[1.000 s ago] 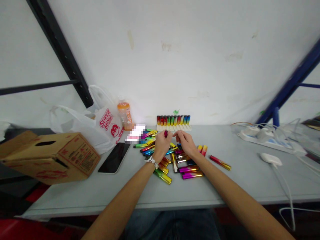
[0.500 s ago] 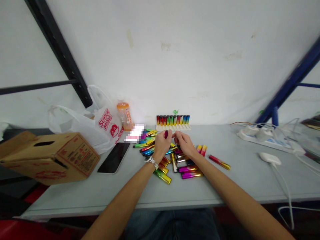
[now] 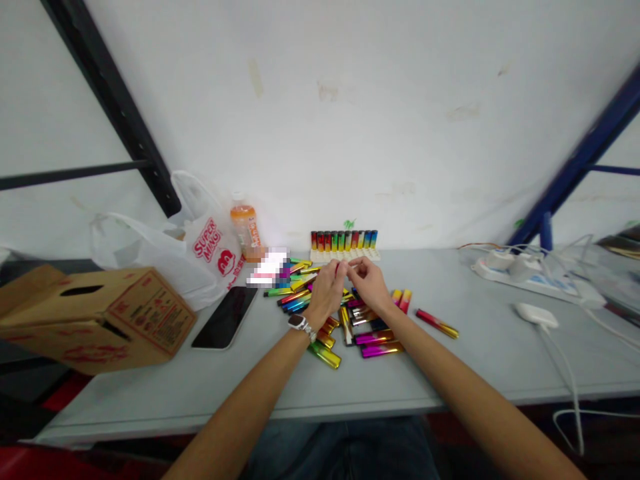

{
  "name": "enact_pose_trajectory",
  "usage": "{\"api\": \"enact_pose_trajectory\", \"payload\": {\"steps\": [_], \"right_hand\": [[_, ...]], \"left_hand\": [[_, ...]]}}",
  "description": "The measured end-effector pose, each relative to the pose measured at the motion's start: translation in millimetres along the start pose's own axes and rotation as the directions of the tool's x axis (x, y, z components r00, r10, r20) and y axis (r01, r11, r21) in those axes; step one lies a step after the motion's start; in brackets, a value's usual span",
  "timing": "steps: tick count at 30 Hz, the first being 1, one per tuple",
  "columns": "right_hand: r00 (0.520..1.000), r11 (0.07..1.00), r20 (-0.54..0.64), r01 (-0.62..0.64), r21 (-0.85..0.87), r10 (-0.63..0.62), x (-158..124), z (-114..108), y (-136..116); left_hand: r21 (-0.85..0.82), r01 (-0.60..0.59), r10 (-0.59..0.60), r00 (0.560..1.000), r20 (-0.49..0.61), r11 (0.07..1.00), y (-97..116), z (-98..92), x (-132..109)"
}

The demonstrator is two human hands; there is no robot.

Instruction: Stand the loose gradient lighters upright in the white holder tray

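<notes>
Fingers [image 3: 357, 263] near pale rack [image 3: 367, 255] of upright colourful tubes [image 3: 348, 241]

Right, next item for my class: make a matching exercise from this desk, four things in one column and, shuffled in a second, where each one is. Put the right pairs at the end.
Things
1. wristwatch
2. phone
3. row of shiny tubes
4. lone red-and-gold tube

Places
A. upright near the wall
B. right of the right hand, apart from the heap
C. flat, beside the cardboard box
D. on the left wrist

Right pairs: 1-D, 2-C, 3-A, 4-B
</notes>
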State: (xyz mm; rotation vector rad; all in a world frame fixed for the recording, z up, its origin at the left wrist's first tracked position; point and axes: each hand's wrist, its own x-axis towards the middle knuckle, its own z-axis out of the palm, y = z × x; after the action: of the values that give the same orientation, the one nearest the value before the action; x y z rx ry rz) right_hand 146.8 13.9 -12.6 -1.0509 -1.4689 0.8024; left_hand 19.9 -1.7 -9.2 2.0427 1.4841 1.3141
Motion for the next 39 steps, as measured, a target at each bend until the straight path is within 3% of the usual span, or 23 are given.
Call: {"api": "enact_pose_trajectory", "payload": {"steps": [8,11,13,16,19,25,30,39], "right_hand": [[0.993,0.972,0.046,-0.119,0.202,0.112,3.6,-3.7,-0.9],[0.993,0.951,0.061,-0.119,0.285,0.106,9.8,-9.4,0.9],[0.997,0.957,0.054,-0.069,0.283,0.056,19.4,-16.3,4.5],[0.996,0.986,0.042,0.071,0.153,-0.078,43.9,-31.0,11.9],[0.981,0.981,0.063,0.185,-0.060,-0.181,76.6,-45.7,19.3],[0.962,0.854,0.160,0.271,-0.444,-0.222,127.3,-54.5,27.7],[0.957,0.817,0.226,0.276,-0.507,-0.182,139.7,-46.7,33.5],[0.954,0.806,0.246,0.279,-0.521,-0.171,151.3,-43.2,39.7]], "left_hand": [[-0.037,-0.072,0.076,0.992,0.101,0.997,-4.4,12.3,-3.9],[-0.046,-0.042,0.048,0.991,0.125,0.998,-6.4,11.3,-2.7],[-0.036,-0.014,0.017,0.996,0.083,0.999,-8.9,10.7,0.0],[-0.027,-0.008,0.008,1.000,-0.004,1.000,-15.8,10.6,5.8],[0.002,-0.053,0.053,0.998,-0.012,0.999,-22.5,11.0,10.1],[0.109,-0.144,0.139,0.989,0.045,0.984,-23.4,10.9,8.6],[0.117,-0.149,0.141,0.987,0.076,0.982,-23.6,10.6,7.6],[0.119,-0.138,0.125,0.986,0.114,0.983,-22.2,9.1,6.8]]}}
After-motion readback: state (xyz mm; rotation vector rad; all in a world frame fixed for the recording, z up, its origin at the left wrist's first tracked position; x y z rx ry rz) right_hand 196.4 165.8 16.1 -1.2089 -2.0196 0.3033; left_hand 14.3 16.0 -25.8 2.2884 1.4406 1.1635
